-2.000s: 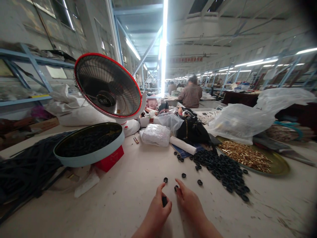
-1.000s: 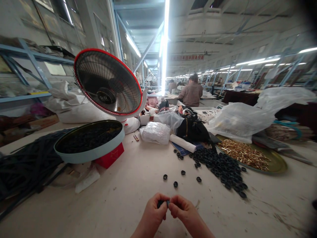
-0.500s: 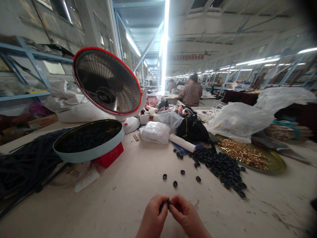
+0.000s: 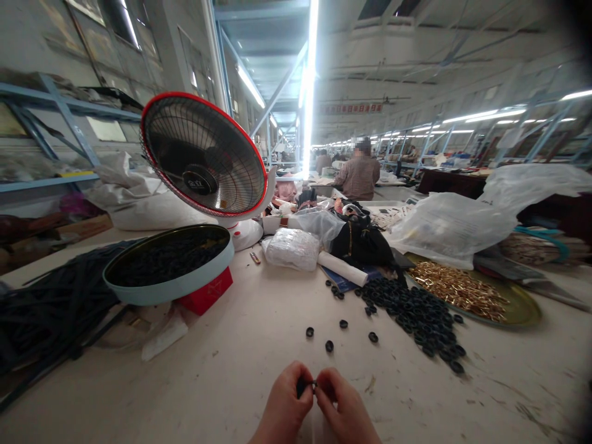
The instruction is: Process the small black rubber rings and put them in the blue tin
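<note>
Both hands were drawn together low in the view, knuckles up. The left hand curled its fingers inward toward the thumb, and the right hand mirrored it, fingertips meeting at the middle. They seemed to be pinching something small and dark between them, though it was mostly hidden.

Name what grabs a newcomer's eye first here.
The red-rimmed fan tilts over a round tray of black parts at the left. Near the bottom edge, the left hand and right hand pinch a small black piece together, with a pile of black rings at right.
</note>
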Demonstrator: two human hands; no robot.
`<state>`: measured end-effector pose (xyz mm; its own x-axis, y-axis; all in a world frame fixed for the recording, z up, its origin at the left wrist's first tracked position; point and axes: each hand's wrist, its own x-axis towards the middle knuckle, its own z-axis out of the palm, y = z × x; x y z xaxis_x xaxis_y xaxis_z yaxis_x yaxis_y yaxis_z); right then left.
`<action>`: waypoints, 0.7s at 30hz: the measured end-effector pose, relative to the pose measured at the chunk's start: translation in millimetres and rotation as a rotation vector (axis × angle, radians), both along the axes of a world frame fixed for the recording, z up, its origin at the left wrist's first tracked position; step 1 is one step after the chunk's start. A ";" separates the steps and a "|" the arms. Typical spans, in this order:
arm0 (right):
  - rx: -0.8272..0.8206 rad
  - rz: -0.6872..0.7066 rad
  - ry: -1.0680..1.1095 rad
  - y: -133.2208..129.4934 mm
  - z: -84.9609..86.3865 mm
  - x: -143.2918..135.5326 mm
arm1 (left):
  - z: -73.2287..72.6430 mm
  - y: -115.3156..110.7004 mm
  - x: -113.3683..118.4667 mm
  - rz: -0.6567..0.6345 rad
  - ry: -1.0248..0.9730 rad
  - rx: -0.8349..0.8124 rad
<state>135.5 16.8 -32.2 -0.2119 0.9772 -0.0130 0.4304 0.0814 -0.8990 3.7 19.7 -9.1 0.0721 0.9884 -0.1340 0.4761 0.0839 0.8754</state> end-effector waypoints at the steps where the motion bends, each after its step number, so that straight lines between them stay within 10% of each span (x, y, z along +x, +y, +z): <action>1: -0.031 0.016 0.044 1.3 0.2 -0.5 | 0.0 0.2 0.2 -0.005 0.039 0.031; 21: 0.060 0.087 0.008 0.7 15.8 8.3 | 12.0 -0.8 -6.5 -0.122 -0.088 -0.054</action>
